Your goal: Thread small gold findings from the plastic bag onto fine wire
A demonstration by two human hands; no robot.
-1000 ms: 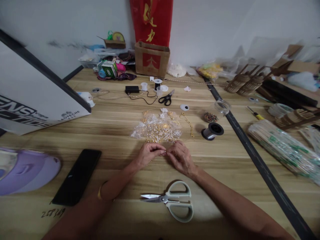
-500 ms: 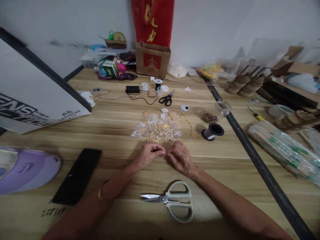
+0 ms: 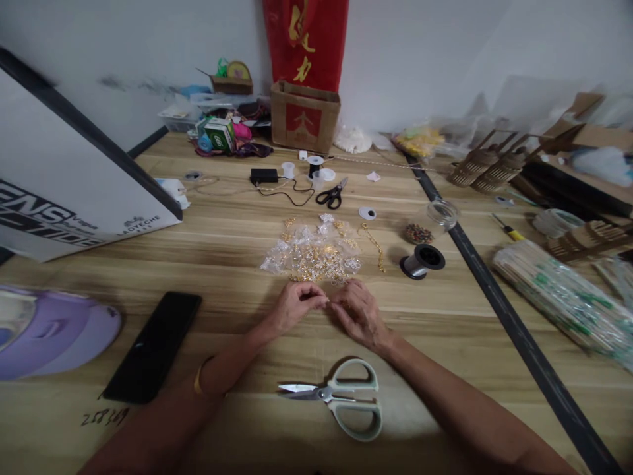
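Head view: both hands meet mid-table, just short of a heap of small clear bags of gold findings (image 3: pixel 314 254). The left hand (image 3: pixel 295 306) has thumb & forefinger pinched together, grip closed on a tiny piece (image 3: pixel 327 302), a pale speck at the tips that is too small to name. The right hand (image 3: pixel 359 315) comes in from the other side, fingers curled, tips touching or nearly touching the left's. Its knuckles hide the pads, so can't tell if that grip has hold of the piece or only steadies it. Both wrists rest on the wooden table (image 3: pixel 222 270). The tiny piece sits btwn the two sets of fingertips, low over the table, at the near edge of the heap.

Around them: grey-handled scissors (image 3: pixel 346 397) lie w/ blades together, nearer the person than the hands, btwn the forearms. A black phone (image 3: pixel 153 346) lies to the left. A gold chain (image 3: pixel 374 245) runs along the heap's right side, w/ a spool of thin wire (image 3: pixel 421 259) beside it & a clear jar of dark beads (image 3: pixel 429 223) just behind. A gold bangle (image 3: pixel 198 377) is on the left wrist.

Judgement: the step in hand looks like fine fingertip work on that one piece, not picking or cutting. A next move w/ it would call for a steady pinch, small finger motions & planted wrists. A slip would drop the piece onto the wood grain, where it'd be hard to spot, & the heap is close enough to knock
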